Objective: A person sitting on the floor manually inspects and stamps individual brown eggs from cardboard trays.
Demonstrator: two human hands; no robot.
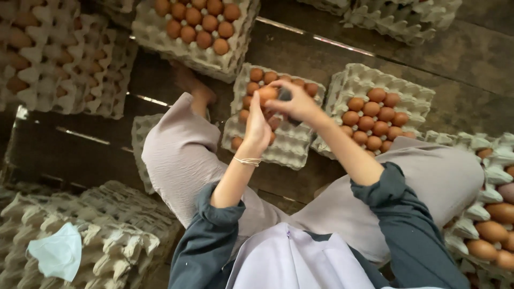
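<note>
Nearest the lens sits a pale apron bib (pixel 289 257), with dark sleeves (pixel 214 235) on both arms and grey trouser legs spread to either side. I see both hands raised together above the middle egg tray (pixel 292 152), which lies on the dark plank floor (pixel 471 69).

Left hand (pixel 258 128): fingers curled closed around a brown egg (pixel 267 93), which is held in the air over the far half of that tray, clear of the cups. Right hand (pixel 297 104): fingers pinched shut on a small dark object (pixel 285 95) pressed against the egg (I cannot tell what it is; it may be a cloth or pad).

Hazards, as I judge them:

1. Shell crack. Cause: too much pressure from the right fingertips against the egg while the left hand squeezes to resist.
2. Drop. Cause: the egg is gripped by its lower end only; a slip would land it on the eggs (pixel 251 85) seated along the tray's far and left edges, breaking more than one.
3. Knock. Cause: the right forearm crosses just above the next tray (pixel 417 99), whose eggs (pixel 375 118) stand proud of its near edge.
4. Tilt. Cause: a knee nudging the middle tray's near edge.
</note>
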